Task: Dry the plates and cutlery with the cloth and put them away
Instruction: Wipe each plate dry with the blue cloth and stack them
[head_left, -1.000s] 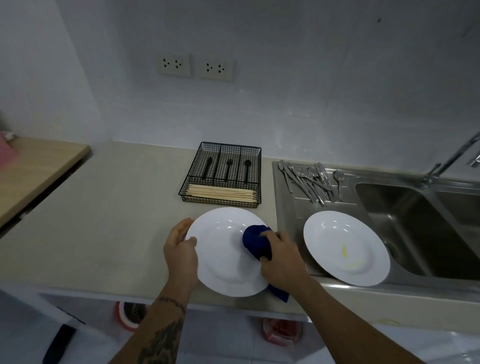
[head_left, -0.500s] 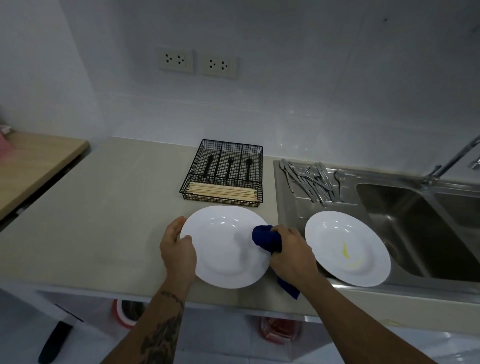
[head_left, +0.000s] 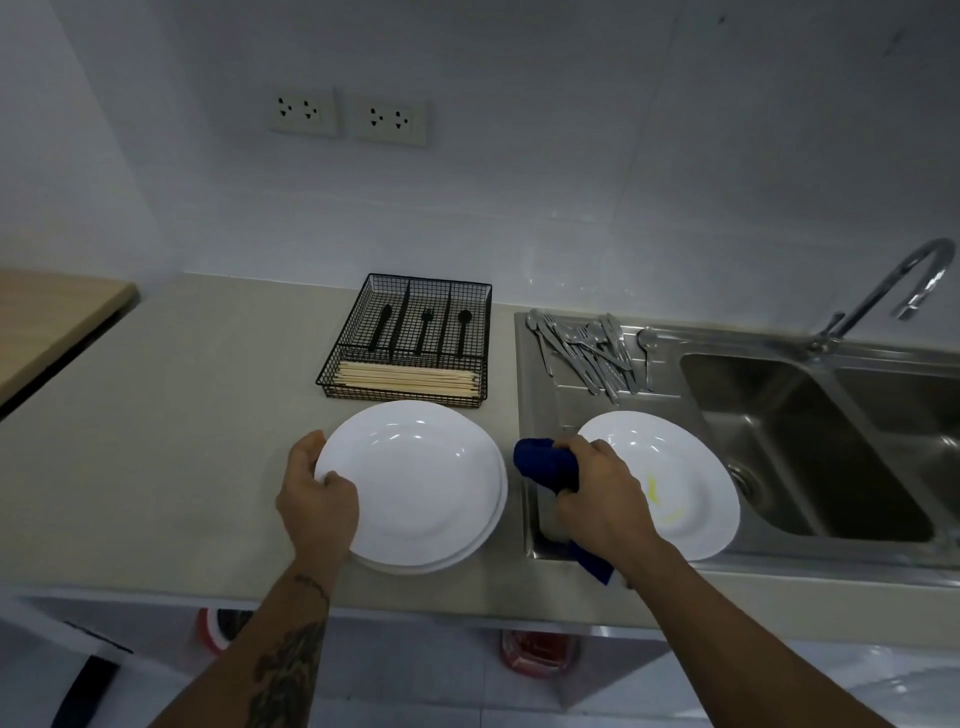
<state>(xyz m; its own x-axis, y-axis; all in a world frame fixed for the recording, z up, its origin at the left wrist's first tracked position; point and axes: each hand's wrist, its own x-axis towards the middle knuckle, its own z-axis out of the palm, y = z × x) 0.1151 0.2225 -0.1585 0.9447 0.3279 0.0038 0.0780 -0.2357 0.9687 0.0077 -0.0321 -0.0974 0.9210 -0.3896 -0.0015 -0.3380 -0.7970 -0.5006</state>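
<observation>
A white plate (head_left: 415, 478) lies on top of another white plate, whose rim (head_left: 496, 525) shows at the lower right, on the beige counter. My left hand (head_left: 317, 499) grips the top plate's left rim. My right hand (head_left: 597, 493) holds a bunched dark blue cloth (head_left: 545, 462) just right of that plate, over the sink's drainboard. A third white plate (head_left: 685, 483) with a yellow smear sits on the drainboard, partly behind my right hand. Loose metal cutlery (head_left: 587, 348) lies at the back of the drainboard.
A black wire cutlery tray (head_left: 410, 338) with black utensils and wooden chopsticks stands behind the stacked plates. The steel sink basin (head_left: 800, 441) and tap (head_left: 893, 286) are on the right. A wooden surface (head_left: 47, 317) adjoins the counter (head_left: 171, 426) at far left.
My right hand drew the cloth off the plate to the right, over the drainboard. The held plate moved down onto another plate on the counter.
</observation>
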